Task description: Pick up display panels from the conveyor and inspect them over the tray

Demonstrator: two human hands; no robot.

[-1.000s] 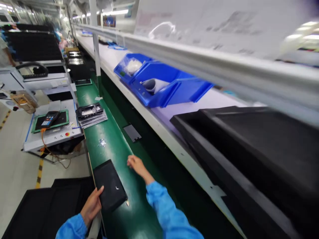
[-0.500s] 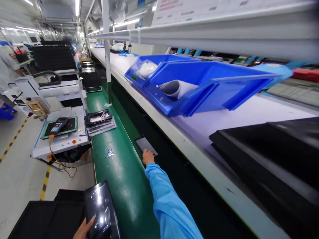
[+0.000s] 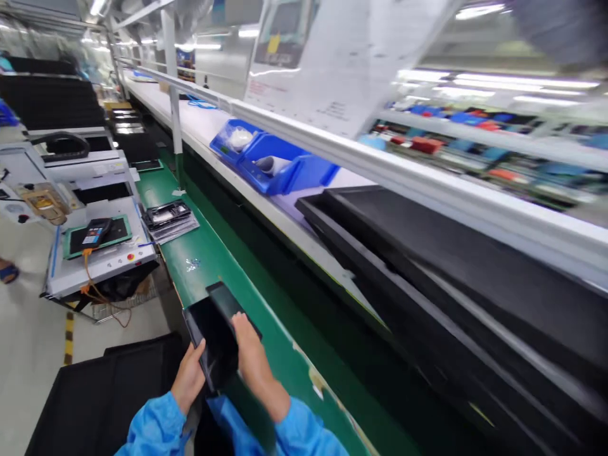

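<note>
My left hand (image 3: 189,375) grips a glossy black tablet-like panel (image 3: 211,345) by its left edge, tilted over the green bench. My right hand (image 3: 255,354) is closed on a thinner dark rectangular panel (image 3: 224,296), which sits against the far right side of the glossy one. The two panels overlap, and whether they touch cannot be made out. My right fingers hide part of the thin panel. Both sleeves are blue.
On the green bench (image 3: 216,250) lie small scattered parts (image 3: 192,265) and a stack of black frames (image 3: 166,214). Black trays (image 3: 109,392) stand at lower left, more black trays (image 3: 427,253) at right. Blue bins (image 3: 270,161) rest on the white shelf. A machine (image 3: 99,253) stands left.
My right hand has come back from the dark gap beside the bench, bringing the thin panel to the glossy one. My left hand has moved up and right; the view has shifted right.
</note>
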